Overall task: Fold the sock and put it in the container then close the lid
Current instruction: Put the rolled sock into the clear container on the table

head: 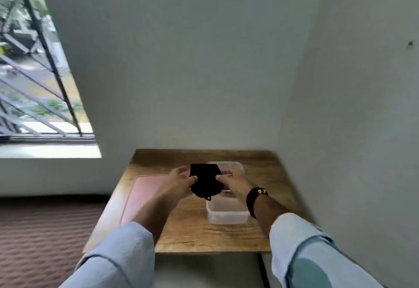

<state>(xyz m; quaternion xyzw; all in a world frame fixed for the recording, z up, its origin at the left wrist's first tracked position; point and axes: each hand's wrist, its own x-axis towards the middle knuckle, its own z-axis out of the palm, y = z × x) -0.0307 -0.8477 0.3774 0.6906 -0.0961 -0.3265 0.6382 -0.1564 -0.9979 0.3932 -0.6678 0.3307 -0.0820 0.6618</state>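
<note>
A black sock (205, 180), folded into a compact shape, is held up between both hands above the wooden table (195, 231). My left hand (180, 183) grips its left edge and my right hand (233, 182) grips its right edge. Under and behind the sock stands a clear plastic container (226, 214), open, with its far end partly hidden by the sock and my right hand. A pink lid (145, 193) lies flat on the table to the left of the container, partly covered by my left forearm.
The table sits in a room corner, with a wall (340, 129) close on the right and another behind. A barred window (34, 72) is at the left. Brown patterned carpet (40, 238) lies left of the table.
</note>
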